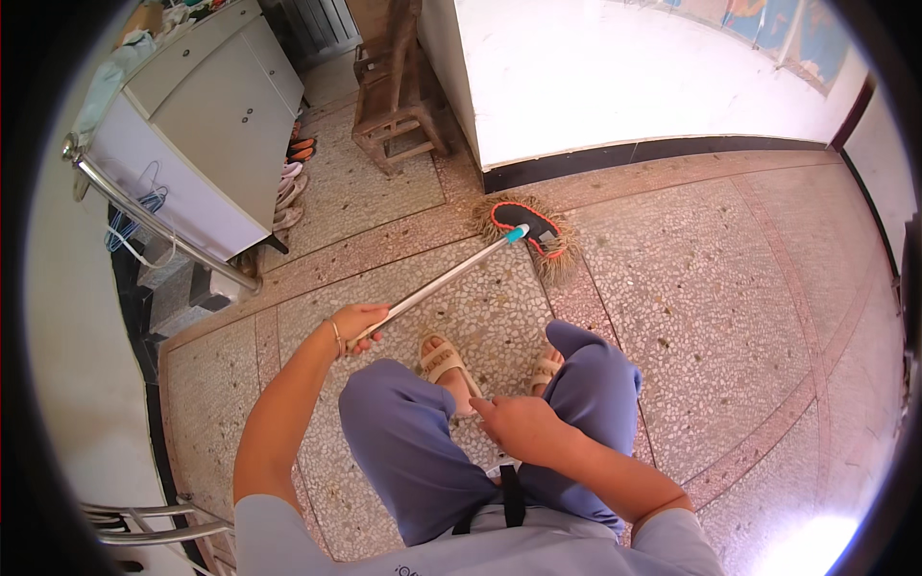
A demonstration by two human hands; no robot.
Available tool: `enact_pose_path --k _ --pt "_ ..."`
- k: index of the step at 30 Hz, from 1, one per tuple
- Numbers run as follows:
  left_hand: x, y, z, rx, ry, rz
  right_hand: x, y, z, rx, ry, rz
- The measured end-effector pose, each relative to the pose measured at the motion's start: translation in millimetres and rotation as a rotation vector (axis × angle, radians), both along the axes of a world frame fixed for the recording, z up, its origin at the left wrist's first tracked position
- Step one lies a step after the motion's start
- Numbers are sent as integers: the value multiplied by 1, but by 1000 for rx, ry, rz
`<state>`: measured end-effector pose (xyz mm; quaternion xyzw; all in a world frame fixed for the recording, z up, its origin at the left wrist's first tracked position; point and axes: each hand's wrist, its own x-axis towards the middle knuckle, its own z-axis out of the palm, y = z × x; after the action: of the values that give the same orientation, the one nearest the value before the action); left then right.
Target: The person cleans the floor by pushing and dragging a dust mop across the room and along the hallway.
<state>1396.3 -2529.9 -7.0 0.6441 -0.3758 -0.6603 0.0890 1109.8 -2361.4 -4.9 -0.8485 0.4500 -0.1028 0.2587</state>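
Observation:
My left hand, with a bangle at the wrist, is closed around the metal handle of a mop. The handle slants up to the right to a teal joint on the mop head, which has a dark top, orange-red edging and tan fringe. That head lies on the speckled terrazzo floor, close to the wall corner. My right hand hovers over my lap between the knees, away from the mop, with a finger pointing left; its palm side is hidden, and nothing shows in it.
A white wall with black skirting stands ahead. Beyond the corner is a wooden chair. A shoe cabinet at the upper left has shoes beside it. A steel railing runs by steps at left, with hangers near it.

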Motion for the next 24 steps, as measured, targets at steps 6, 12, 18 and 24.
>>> enact_pose_path --k 6,12,18,24 --pt "-27 -69 23 -25 -70 -116 -15 -53 31 49 100 90" --pt "-73 -113 37 -40 -112 -199 -19 -112 27 -109 64 54" --pt "-139 -165 43 -58 -131 -325 -40 -152 -5 27 -14 -27" --pt "-224 -203 18 -97 -108 -471 -59 -184 0 7 -56 -149"
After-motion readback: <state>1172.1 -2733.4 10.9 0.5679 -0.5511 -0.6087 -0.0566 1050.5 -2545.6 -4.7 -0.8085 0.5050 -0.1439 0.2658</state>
